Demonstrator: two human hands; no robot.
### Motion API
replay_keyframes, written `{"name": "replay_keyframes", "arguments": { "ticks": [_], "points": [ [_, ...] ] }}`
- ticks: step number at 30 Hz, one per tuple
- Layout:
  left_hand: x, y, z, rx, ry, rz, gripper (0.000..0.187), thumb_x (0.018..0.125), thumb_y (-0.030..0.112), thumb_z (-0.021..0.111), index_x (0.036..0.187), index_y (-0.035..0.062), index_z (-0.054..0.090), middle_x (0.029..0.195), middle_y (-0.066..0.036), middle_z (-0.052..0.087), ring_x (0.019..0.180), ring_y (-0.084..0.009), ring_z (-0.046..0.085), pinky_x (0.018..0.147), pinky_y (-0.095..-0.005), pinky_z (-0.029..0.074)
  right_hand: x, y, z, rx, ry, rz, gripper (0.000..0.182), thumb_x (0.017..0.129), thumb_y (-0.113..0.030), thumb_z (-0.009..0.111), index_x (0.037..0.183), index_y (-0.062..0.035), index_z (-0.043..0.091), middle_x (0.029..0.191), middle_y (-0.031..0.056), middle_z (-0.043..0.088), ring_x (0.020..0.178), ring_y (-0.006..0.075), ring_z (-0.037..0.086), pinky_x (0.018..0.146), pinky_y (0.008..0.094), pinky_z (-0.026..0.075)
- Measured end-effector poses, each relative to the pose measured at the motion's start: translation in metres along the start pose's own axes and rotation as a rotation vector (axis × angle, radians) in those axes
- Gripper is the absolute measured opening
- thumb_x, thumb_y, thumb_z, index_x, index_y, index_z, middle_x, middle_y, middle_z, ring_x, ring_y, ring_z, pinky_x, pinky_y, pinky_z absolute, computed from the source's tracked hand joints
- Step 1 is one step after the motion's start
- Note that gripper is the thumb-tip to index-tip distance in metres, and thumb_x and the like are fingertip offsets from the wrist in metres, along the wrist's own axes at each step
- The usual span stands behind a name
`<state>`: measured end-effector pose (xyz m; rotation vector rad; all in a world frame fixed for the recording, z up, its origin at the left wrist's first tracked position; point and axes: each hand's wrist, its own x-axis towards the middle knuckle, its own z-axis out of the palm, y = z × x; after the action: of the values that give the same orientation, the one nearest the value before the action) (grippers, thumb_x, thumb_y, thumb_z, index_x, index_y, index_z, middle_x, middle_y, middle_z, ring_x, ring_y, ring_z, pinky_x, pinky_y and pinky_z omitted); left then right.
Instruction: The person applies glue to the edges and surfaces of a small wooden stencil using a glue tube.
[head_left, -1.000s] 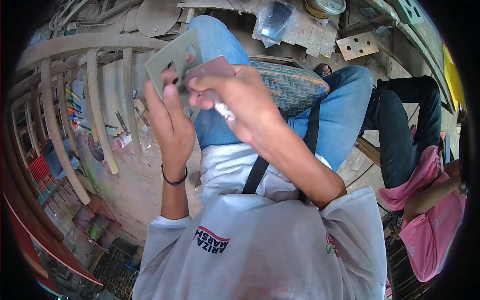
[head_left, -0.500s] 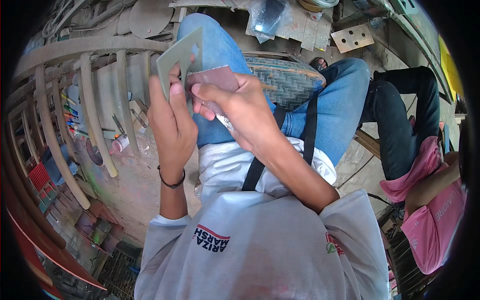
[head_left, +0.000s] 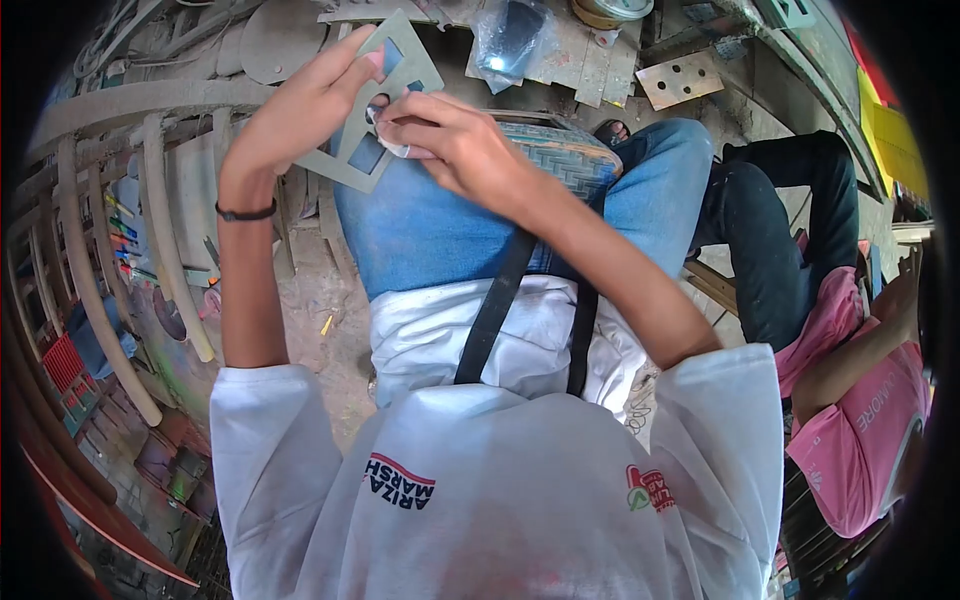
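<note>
A flat grey-green panel (head_left: 416,60) with several cut-out openings is held up above the thigh in blue jeans (head_left: 410,240). My left hand (head_left: 305,110) grips the panel along its left side, the thumb near an upper opening. At the panel's middle, my right hand (head_left: 455,145) pinches a folded piece of sandpaper (head_left: 402,150), its pale backing showing and its edge by a cut-out. My right fingers hide most of the sandpaper.
A slatted wooden chair frame (head_left: 85,240) stands at left. At the top, a plastic-wrapped dark item (head_left: 512,40) and a board with holes (head_left: 680,80) lie beyond my knees. Another person in a pink shirt (head_left: 860,430) sits close on the right.
The panel has turned from nearly edge-on to showing its broad face, and has risen slightly. My left hand moved up and left around it; my right hand's sandpaper now meets the panel's middle.
</note>
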<state>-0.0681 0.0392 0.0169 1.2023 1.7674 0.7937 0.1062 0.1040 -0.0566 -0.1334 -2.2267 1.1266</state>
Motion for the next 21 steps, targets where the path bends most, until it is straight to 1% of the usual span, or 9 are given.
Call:
{"name": "replay_keyframes", "arguments": {
  "ticks": [6, 10, 12, 13, 16, 18, 19, 20, 21],
  "points": [
    [0.017, 0.013, -0.006, 0.179, -0.128, -0.066, 0.038, 0.100, 0.022, 0.040, 0.133, 0.0036, 0.047, 0.111, -0.011, 0.060, 0.100, -0.0196, 0.055, 0.090, -0.0302, 0.043, 0.034, 0.029, -0.041, -0.386, -0.362, -0.403, 0.024, 0.074, -0.007, 0.067, 0.097, -0.0004, 0.064, 0.108, 0.0003, 0.058, 0.092, 0.0203, 0.055, 0.074, 0.0326, 0.054],
    [0.026, 0.010, -0.004, 0.118, -0.103, 0.021, 0.037, 0.100, 0.021, 0.038, 0.130, 0.0033, 0.048, 0.106, -0.009, 0.062, 0.096, -0.0186, 0.056, 0.087, -0.0293, 0.044, 0.056, 0.032, -0.055, -0.525, -0.499, -0.602, 0.022, 0.076, -0.017, 0.067, 0.090, -0.0017, 0.069, 0.112, -0.0021, 0.058, 0.105, 0.0208, 0.052, 0.084, 0.0298, 0.054],
    [0.030, 0.018, -0.008, 0.152, -0.187, -0.209, 0.035, 0.100, 0.019, 0.036, 0.127, 0.0029, 0.050, 0.103, -0.006, 0.062, 0.093, -0.0151, 0.055, 0.083, -0.0270, 0.044, 0.060, 0.031, -0.056, -0.489, -0.496, -0.642, 0.022, 0.075, -0.018, 0.067, 0.091, -0.0025, 0.069, 0.110, -0.0022, 0.059, 0.107, 0.0214, 0.051, 0.085, 0.0300, 0.054],
    [0.030, 0.014, -0.008, 0.154, -0.185, -0.208, 0.035, 0.100, 0.019, 0.036, 0.127, 0.0029, 0.050, 0.103, -0.006, 0.062, 0.093, -0.0151, 0.055, 0.083, -0.0270, 0.044, 0.060, 0.029, -0.055, -0.489, -0.494, -0.645, 0.022, 0.075, -0.018, 0.067, 0.091, -0.0025, 0.069, 0.110, -0.0022, 0.059, 0.107, 0.0214, 0.051, 0.085, 0.0300, 0.054],
    [0.030, 0.006, -0.008, 0.136, -0.208, -0.115, 0.034, 0.100, 0.022, 0.036, 0.125, 0.0032, 0.050, 0.099, -0.005, 0.061, 0.087, -0.0123, 0.054, 0.079, -0.0250, 0.045, 0.044, 0.017, -0.056, -0.479, -0.519, -0.510, 0.024, 0.075, -0.008, 0.067, 0.098, -0.0002, 0.066, 0.115, 0.0030, 0.058, 0.102, 0.0219, 0.057, 0.082, 0.0331, 0.055],
    [0.021, 0.011, -0.011, 0.008, -0.285, -0.079, 0.040, 0.101, 0.031, 0.042, 0.130, 0.0039, 0.049, 0.109, -0.003, 0.057, 0.099, -0.0128, 0.050, 0.091, -0.0252, 0.039, 0.031, 0.007, -0.058, -0.224, -0.262, -0.291, 0.023, 0.075, -0.003, 0.067, 0.098, -0.0014, 0.069, 0.115, 0.0060, 0.060, 0.102, 0.0229, 0.059, 0.080, 0.0338, 0.056],
    [0.019, 0.005, -0.008, -0.143, -0.343, -0.077, 0.040, 0.102, 0.034, 0.039, 0.122, 0.0032, 0.053, 0.104, -0.003, 0.056, 0.099, -0.0149, 0.050, 0.093, -0.0260, 0.038, 0.023, 0.002, -0.056, -0.152, -0.090, -0.109, 0.030, 0.074, 0.003, 0.065, 0.102, -0.0054, 0.070, 0.111, 0.0067, 0.062, 0.096, 0.0239, 0.063, 0.074, 0.0337, 0.056],
    [0.016, 0.001, -0.005, -0.151, -0.347, -0.087, 0.040, 0.102, 0.034, 0.039, 0.122, 0.0032, 0.053, 0.104, -0.003, 0.056, 0.099, -0.0149, 0.050, 0.093, -0.0260, 0.038, 0.017, -0.002, -0.055, -0.145, -0.096, -0.099, 0.030, 0.074, 0.003, 0.065, 0.102, -0.0054, 0.070, 0.111, 0.0067, 0.062, 0.096, 0.0239, 0.063, 0.074, 0.0337, 0.056],
    [0.011, 0.002, -0.001, -0.108, -0.223, -0.030, 0.042, 0.101, 0.039, 0.039, 0.115, 0.0028, 0.054, 0.099, -0.003, 0.056, 0.088, -0.0129, 0.052, 0.084, -0.0249, 0.041, 0.011, -0.006, -0.055, -0.099, 0.015, 0.103, 0.036, 0.073, 0.004, 0.065, 0.107, -0.0076, 0.069, 0.108, 0.0067, 0.063, 0.092, 0.0234, 0.064, 0.072, 0.0334, 0.055]
  ]
}}
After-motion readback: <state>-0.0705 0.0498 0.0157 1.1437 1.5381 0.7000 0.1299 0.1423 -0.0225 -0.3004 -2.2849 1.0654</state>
